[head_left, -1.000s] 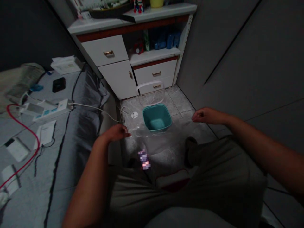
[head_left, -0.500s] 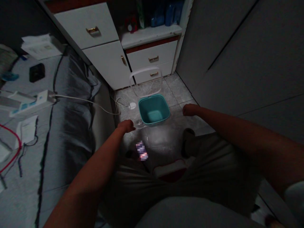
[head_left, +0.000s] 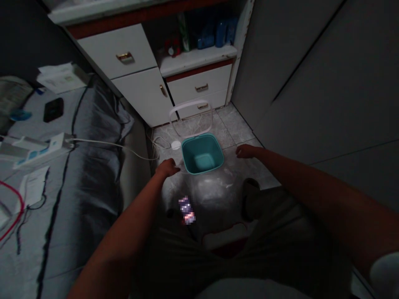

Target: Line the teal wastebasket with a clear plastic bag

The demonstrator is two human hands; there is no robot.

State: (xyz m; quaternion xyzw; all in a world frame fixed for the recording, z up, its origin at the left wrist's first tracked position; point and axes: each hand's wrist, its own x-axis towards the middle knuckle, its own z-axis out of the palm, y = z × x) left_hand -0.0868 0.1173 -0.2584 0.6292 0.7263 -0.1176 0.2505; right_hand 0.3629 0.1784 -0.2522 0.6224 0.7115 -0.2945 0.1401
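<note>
A teal plastic bin (head_left: 202,154) stands on the grey tiled floor with nothing in it. Behind its far rim a white ring-shaped frame (head_left: 191,102) is raised upright. My left hand (head_left: 167,167) is just left of the bin, fingers curled and closed. On the other side, my right hand (head_left: 245,151) hovers right of the bin, its fingers closed too. A faint, clear, shiny edge shows between my left hand and the bin; what my fingers hold is too thin and dark to make out.
White drawers (head_left: 199,87) and a shelf with blue bottles (head_left: 220,33) stand ahead. At left a grey-covered bed (head_left: 102,137) bears a power strip (head_left: 46,149), whose white cord runs down to the floor. A blurred, lit screen (head_left: 187,210) is near my feet. A grey panel wall rises at right.
The view has tilted up a little, so the scene sits lower. My right hand has shifted slightly inward toward the bin; the left stays close to its place.
</note>
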